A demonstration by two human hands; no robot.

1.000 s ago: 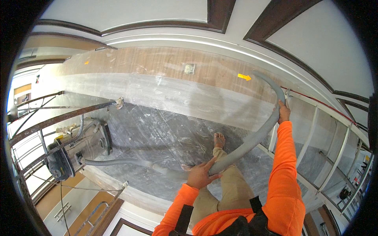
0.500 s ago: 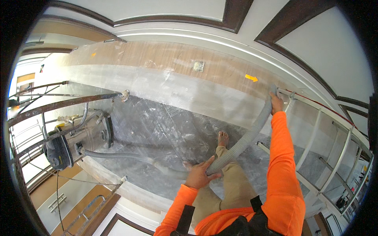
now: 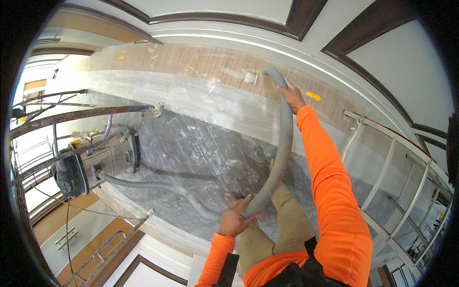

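Note:
A grey ribbed vacuum hose (image 3: pixel 282 150) bends up in front of me in a long arc. My right hand (image 3: pixel 291 95) grips it close to its far end, which points down at the wood-look strip (image 3: pixel 215 60). That end is beside a small square floor plate (image 3: pixel 251 78) smeared with pale dust. Lower down, my left hand (image 3: pixel 234 219) holds the hose near my thigh, fingers and thumb around it. From there the hose runs left along the floor to a dusty drum vacuum cleaner (image 3: pixel 112 160) with a black head.
Rusty scaffold tubing (image 3: pixel 81 124) stands at left, partly in front of the vacuum. A white metal frame (image 3: pixel 382 174) stands at right. Dusty grey tiles (image 3: pixel 191 143) lie around my feet. White panelled walls with dark trim (image 3: pixel 229 19) border the far side. Yellow arrow stickers (image 3: pixel 313 96) mark the strip.
My right hand has swung the hose end leftward, from beside the white frame to the square plate. The hose now arcs more steeply. My left hand has shifted slightly left, still holding it.

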